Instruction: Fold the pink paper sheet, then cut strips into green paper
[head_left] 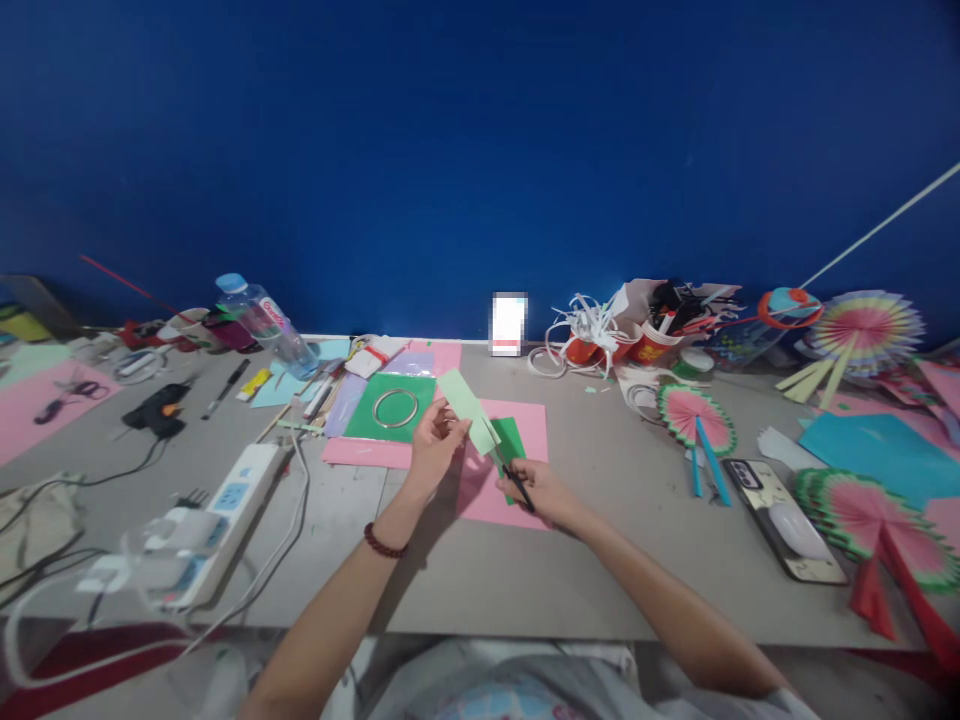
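My left hand point(439, 440) is closed on a strip of pale green paper point(466, 400), held tilted above the table. The handles of a pair of black scissors point(517, 486) are gripped in my right hand point(538, 488). Their blades meet the lower end of the pale green paper. Beneath both hands lies a sheet of pink paper point(534, 425), with a darker green piece of paper point(511, 436) on top, partly covered by my right hand. Left of my left hand, a metal ring point(395, 408) rests on a green sheet point(367, 425).
A power strip point(236, 500) with white cables lies at the left, near a black glue gun point(157, 408) and a tilted water bottle point(266, 322). Red cups point(651, 345) hold tools at the back. Paper fans point(862, 510) and a phone point(814, 565) occupy the right side.
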